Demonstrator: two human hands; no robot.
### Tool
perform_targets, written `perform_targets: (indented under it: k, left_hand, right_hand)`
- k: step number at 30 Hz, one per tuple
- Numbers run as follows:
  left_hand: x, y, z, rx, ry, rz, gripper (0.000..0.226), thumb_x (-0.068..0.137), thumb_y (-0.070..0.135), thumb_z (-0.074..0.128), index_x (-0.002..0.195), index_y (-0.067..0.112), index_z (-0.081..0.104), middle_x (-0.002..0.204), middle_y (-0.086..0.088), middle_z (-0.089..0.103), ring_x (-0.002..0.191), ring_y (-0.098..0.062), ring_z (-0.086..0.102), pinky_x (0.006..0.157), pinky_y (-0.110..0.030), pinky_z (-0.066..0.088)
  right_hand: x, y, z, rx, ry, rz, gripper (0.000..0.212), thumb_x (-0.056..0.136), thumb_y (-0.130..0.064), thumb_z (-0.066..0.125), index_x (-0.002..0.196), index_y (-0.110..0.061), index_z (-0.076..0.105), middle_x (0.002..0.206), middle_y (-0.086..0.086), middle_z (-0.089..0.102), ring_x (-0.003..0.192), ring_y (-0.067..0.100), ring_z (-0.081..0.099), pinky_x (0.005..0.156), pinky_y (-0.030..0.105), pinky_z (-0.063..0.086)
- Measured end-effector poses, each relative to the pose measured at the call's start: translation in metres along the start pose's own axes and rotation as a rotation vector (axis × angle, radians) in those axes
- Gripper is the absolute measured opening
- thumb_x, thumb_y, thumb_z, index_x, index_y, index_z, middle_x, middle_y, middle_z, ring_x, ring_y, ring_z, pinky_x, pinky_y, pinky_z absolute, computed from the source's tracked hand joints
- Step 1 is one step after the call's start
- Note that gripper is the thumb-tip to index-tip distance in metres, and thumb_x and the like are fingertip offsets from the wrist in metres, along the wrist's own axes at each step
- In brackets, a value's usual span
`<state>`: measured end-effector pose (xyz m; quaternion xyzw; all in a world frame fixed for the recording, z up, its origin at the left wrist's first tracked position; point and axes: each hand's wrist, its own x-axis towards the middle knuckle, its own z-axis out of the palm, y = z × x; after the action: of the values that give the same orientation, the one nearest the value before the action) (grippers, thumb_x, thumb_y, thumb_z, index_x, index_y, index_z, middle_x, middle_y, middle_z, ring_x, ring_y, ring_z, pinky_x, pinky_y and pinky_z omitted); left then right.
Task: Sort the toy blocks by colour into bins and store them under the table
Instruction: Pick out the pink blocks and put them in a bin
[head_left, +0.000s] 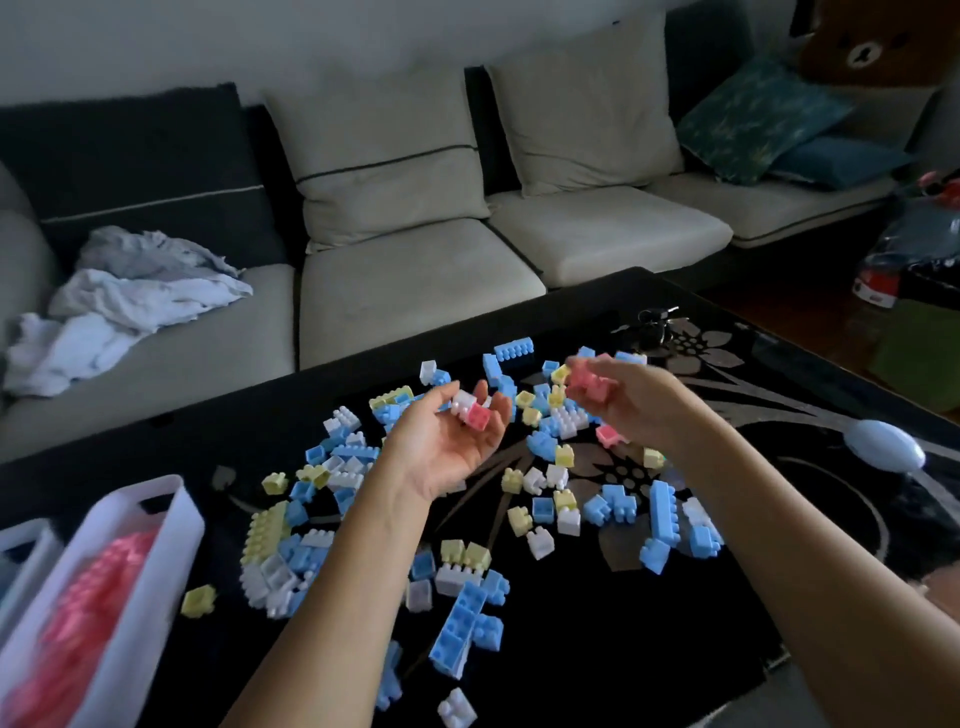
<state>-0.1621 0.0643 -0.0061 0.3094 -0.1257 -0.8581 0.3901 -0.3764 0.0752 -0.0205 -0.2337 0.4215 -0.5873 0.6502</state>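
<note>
Over the middle of the black worktop (597, 649), both hands raised above the scatter. Left hand (447, 441) palm up, fingers and thumb curled round a pink-and-white pair (470, 410) of joined blocks, held clear of the surface. Right hand (634, 400) just beside it, knuckles up, somewhat blurred, fingers gripping a pink cluster (589, 382) of blocks; how many, cannot tell. Beneath and around them, loose toy blocks (545, 488) in blue, yellow and white spread across the floral-patterned glass, a few joined in longer pieces. One loose pink block (608, 434) lies on the worktop below the right hand. White bin (171, 519) at the near left corner, holding a heap of pink pieces, blurred. Second bin (31, 545) just left of it, cut by the frame edge; contents unclear. Bunch of keys (657, 325) near the far edge of the worktop, pale oval object (883, 444) toward the right side. Cream sofa (415, 291) behind, with crumpled cloths (119, 306) on its left seat.
</note>
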Motion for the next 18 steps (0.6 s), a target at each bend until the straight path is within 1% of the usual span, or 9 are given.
perform_targets:
  k: [1,2,4,6,8,11,14,16,18]
  left_hand:
    - [-0.012,0.006,-0.008,0.02,0.002,0.021,0.022,0.094,0.02,0.047,0.093,0.001,0.059,0.094,-0.019,0.061,0.073,-0.023,0.063,0.048,-0.024,0.053]
    - [-0.024,0.012,-0.015,0.06,0.012,0.042,0.02,0.093,0.019,0.047,0.092,0.003,0.059,0.091,-0.016,0.061,0.068,-0.021,0.063,0.046,-0.023,0.051]
    - [-0.047,0.028,-0.033,0.189,0.07,0.12,0.019,0.092,0.02,0.045,0.089,0.007,0.059,0.077,-0.007,0.06,0.054,-0.012,0.056,0.04,-0.017,0.042]
    - [-0.072,0.045,-0.05,0.3,0.177,0.234,0.021,0.094,0.022,0.044,0.084,0.009,0.058,0.062,-0.001,0.054,0.044,-0.008,0.047,0.035,-0.014,0.032]
    - [-0.095,0.06,-0.065,0.353,0.25,0.315,0.024,0.095,0.024,0.044,0.08,0.011,0.056,0.054,0.001,0.05,0.04,-0.006,0.044,0.033,-0.013,0.027]
    - [-0.135,0.08,-0.09,0.32,0.329,0.383,0.029,0.097,0.031,0.041,0.078,0.013,0.053,0.05,0.003,0.046,0.037,-0.005,0.04,0.031,-0.013,0.023]
    - [-0.168,0.092,-0.11,0.251,0.339,0.421,0.033,0.098,0.034,0.035,0.079,0.013,0.052,0.048,0.004,0.041,0.035,-0.004,0.034,0.03,-0.014,0.019]
    - [-0.184,0.095,-0.122,0.289,0.378,0.462,0.029,0.098,0.03,0.035,0.08,0.013,0.051,0.048,0.004,0.037,0.034,-0.004,0.03,0.03,-0.012,0.017]
    - [-0.193,0.097,-0.132,0.333,0.421,0.493,0.029,0.097,0.027,0.035,0.078,0.014,0.052,0.051,0.004,0.035,0.035,-0.004,0.028,0.029,-0.011,0.016]
  right_hand:
    - [-0.002,0.006,0.012,0.042,-0.027,0.06,0.012,0.094,-0.004,0.049,0.096,0.002,0.059,0.1,0.017,0.058,0.087,0.02,0.059,0.081,0.034,0.056]
    - [-0.003,0.014,0.025,0.06,-0.057,0.101,0.012,0.093,-0.003,0.05,0.095,0.004,0.059,0.094,0.016,0.058,0.084,0.02,0.059,0.078,0.035,0.056]
    - [-0.003,0.03,0.052,0.069,-0.153,0.149,0.012,0.092,-0.001,0.051,0.094,0.007,0.06,0.089,0.017,0.06,0.083,0.023,0.061,0.076,0.036,0.057]
    - [-0.003,0.049,0.083,0.059,-0.246,0.214,0.016,0.09,0.0,0.052,0.099,0.009,0.062,0.095,0.021,0.062,0.091,0.028,0.063,0.077,0.037,0.058]
    - [-0.003,0.067,0.114,0.044,-0.314,0.261,0.018,0.091,0.0,0.051,0.103,0.01,0.061,0.099,0.021,0.062,0.096,0.03,0.062,0.075,0.036,0.059]
    - [-0.005,0.096,0.171,0.018,-0.428,0.342,0.016,0.093,0.001,0.049,0.102,0.01,0.059,0.098,0.021,0.059,0.099,0.031,0.058,0.066,0.032,0.06]
    - [-0.011,0.123,0.224,-0.042,-0.535,0.42,0.014,0.092,0.002,0.049,0.097,0.009,0.059,0.095,0.023,0.058,0.094,0.032,0.06,0.07,0.033,0.06]
    - [-0.013,0.139,0.253,-0.082,-0.611,0.453,0.012,0.093,0.002,0.048,0.093,0.007,0.059,0.092,0.02,0.057,0.089,0.029,0.06,0.07,0.033,0.059]
    - [-0.015,0.153,0.275,-0.099,-0.652,0.466,0.01,0.092,0.003,0.05,0.094,0.007,0.059,0.09,0.017,0.054,0.087,0.026,0.06,0.074,0.034,0.059]
